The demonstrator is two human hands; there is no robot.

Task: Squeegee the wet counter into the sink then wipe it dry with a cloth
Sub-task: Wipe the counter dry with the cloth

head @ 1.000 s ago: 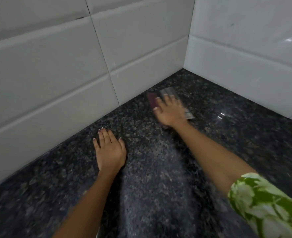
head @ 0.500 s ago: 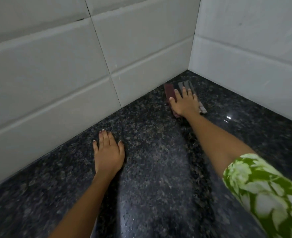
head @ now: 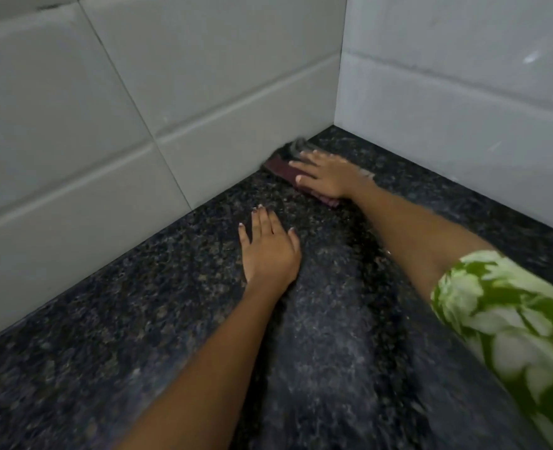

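Note:
The counter (head: 138,319) is dark speckled granite set into a corner of white tiled walls. My right hand (head: 328,175) presses flat on a folded cloth (head: 280,165), maroon with a grey part, at the foot of the left wall near the corner. Most of the cloth is hidden under my palm. My left hand (head: 270,251) lies flat on the granite with its fingers spread, a little nearer to me than the cloth and holding nothing. A paler streak (head: 327,336) runs along the granite between my arms. No sink or squeegee is in view.
White tiled walls (head: 106,125) close the counter on the left and on the right (head: 463,108), meeting in a corner (head: 337,121). A green and white patterned sleeve (head: 509,323) covers my right upper arm at the lower right.
My right hand has slid the cloth away from me and leftward, up against the left wall near the corner. My left hand has stayed planted on the granite.

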